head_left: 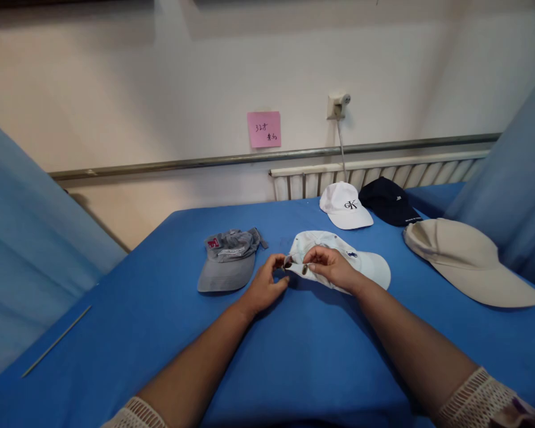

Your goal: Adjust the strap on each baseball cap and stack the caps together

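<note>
In the middle of the blue-covered table lies a pale baseball cap (370,267) with a small dark emblem, its brim pointing right and its back strap toward the left. My left hand (266,284) is closed on the strap's end beside a metal buckle (288,263). With thumb and fingers pinched, my right hand (332,267) holds the strap near a second metal piece (305,269). Part of the cap's side is hidden behind my right hand. Just left of my hands rests a grey cap (227,276) with a red patch, touched by neither hand.
Behind to the right sit a white cap (341,202) with black letters and a dark navy cap (387,202). A large beige sun visor (468,255) lies at right. A thin stick (57,340) is near the left edge. Blue curtains (31,255) hang at both sides; a radiator (294,185) stands behind.
</note>
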The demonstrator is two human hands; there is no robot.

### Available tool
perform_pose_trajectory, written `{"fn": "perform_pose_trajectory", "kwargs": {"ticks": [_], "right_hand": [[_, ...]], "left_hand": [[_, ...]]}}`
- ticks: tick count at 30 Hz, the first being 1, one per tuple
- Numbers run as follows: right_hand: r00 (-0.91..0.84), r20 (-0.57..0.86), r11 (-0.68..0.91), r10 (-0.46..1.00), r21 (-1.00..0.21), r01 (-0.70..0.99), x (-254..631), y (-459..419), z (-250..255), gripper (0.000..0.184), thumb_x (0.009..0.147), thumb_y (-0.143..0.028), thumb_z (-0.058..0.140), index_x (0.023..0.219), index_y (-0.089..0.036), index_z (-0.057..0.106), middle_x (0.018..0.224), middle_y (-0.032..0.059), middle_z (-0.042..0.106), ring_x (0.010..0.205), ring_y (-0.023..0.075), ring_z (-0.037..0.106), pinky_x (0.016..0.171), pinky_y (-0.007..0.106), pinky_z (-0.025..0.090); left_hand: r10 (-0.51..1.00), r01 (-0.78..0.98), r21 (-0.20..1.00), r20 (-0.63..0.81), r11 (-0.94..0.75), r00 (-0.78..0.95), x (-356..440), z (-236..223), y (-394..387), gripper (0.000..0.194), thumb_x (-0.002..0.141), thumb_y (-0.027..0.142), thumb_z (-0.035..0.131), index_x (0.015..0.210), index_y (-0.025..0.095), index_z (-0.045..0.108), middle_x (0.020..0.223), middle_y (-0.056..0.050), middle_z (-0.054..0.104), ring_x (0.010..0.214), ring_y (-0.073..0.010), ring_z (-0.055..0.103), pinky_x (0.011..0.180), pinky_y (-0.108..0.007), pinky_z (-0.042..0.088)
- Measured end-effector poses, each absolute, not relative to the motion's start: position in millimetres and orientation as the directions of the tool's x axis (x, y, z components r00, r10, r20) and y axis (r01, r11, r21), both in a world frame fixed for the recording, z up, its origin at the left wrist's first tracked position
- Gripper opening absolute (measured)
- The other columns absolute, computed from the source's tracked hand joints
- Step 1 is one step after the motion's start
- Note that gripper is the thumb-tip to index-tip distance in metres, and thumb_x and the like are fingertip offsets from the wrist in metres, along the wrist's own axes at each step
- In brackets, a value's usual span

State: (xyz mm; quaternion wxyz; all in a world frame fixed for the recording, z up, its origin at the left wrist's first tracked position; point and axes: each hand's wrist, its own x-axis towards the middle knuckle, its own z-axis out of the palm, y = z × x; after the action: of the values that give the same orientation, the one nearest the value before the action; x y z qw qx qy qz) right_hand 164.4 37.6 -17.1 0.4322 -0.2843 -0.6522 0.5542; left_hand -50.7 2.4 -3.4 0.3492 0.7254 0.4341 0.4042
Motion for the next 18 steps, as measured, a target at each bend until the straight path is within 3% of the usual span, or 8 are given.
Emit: {"fn": "perform_pose_trajectory", "kwargs": {"ticks": [3, 6, 10, 14, 18], "right_hand": [[-0.460, 0.268, 0.259, 0.846, -0.962, -0.085, 167.1, 34.7, -11.4, 0.015, 0.076, -0.030, 0.066, 0.085, -0.020, 0.060, 0.079, 0.0008, 0.062, 0.072, 0.0156, 0.059, 0.071, 0.030, 0.046], [-0.465, 0.300, 0.363, 0.833, -0.930, 0.050, 166.0, 25.9, -0.9, 0.015, 0.080, -0.032, 0.062, 0.090, -0.021, 0.061, 0.080, 0.0018, 0.061, 0.071, 0.0161, 0.057, 0.068, 0.030, 0.045], [-0.454, 0.430, 0.579, 0.780, -0.771, 0.265, 156.6, 9.3, 10.9, 0.024, 0.077, -0.033, 0.070, 0.097, -0.022, 0.063, 0.093, 0.0046, 0.062, 0.083, 0.0191, 0.057, 0.076, 0.033, 0.046], [-0.401, 0.512, 0.636, 0.760, -0.714, 0.293, 146.8, 1.0, 10.5, 0.016, 0.078, -0.027, 0.068, 0.092, -0.023, 0.062, 0.096, 0.0042, 0.064, 0.087, 0.0194, 0.059, 0.080, 0.033, 0.045], [-0.316, 0.537, 0.616, 0.782, -0.741, 0.265, 143.3, 0.9, 8.7, 0.011, 0.077, -0.024, 0.066, 0.087, -0.023, 0.060, 0.084, 0.0022, 0.062, 0.079, 0.0183, 0.058, 0.072, 0.031, 0.045]], "left_hand": [[0.937, 0.339, 0.876, 0.291, -0.342, 0.192, -50.7, -4.0, 5.0, 0.020, 0.077, 0.028, 0.066, 0.091, 0.018, 0.056, 0.089, -0.003, 0.063, 0.086, -0.0164, 0.059, 0.086, -0.033, 0.048], [0.943, 0.299, 0.895, 0.303, -0.332, 0.139, -49.5, -1.9, 3.3, 0.023, 0.074, 0.031, 0.070, 0.085, 0.018, 0.055, 0.083, -0.001, 0.062, 0.080, -0.0151, 0.059, 0.081, -0.030, 0.049], [0.910, 0.402, 0.817, 0.366, -0.414, 0.192, -43.7, 5.9, -8.4, 0.016, 0.078, 0.032, 0.067, 0.084, 0.019, 0.061, 0.086, -0.002, 0.066, 0.084, -0.0171, 0.061, 0.084, -0.032, 0.049], [0.891, 0.453, 0.768, 0.394, -0.453, 0.224, -39.1, 10.4, -15.9, 0.014, 0.079, 0.030, 0.065, 0.090, 0.020, 0.064, 0.090, -0.004, 0.069, 0.086, -0.0183, 0.062, 0.085, -0.033, 0.049], [0.919, 0.513, 0.764, 0.354, -0.390, 0.172, -44.2, 4.7, -7.4, 0.012, 0.077, 0.029, 0.064, 0.085, 0.020, 0.063, 0.083, -0.002, 0.068, 0.081, -0.0173, 0.061, 0.079, -0.031, 0.049]]}}
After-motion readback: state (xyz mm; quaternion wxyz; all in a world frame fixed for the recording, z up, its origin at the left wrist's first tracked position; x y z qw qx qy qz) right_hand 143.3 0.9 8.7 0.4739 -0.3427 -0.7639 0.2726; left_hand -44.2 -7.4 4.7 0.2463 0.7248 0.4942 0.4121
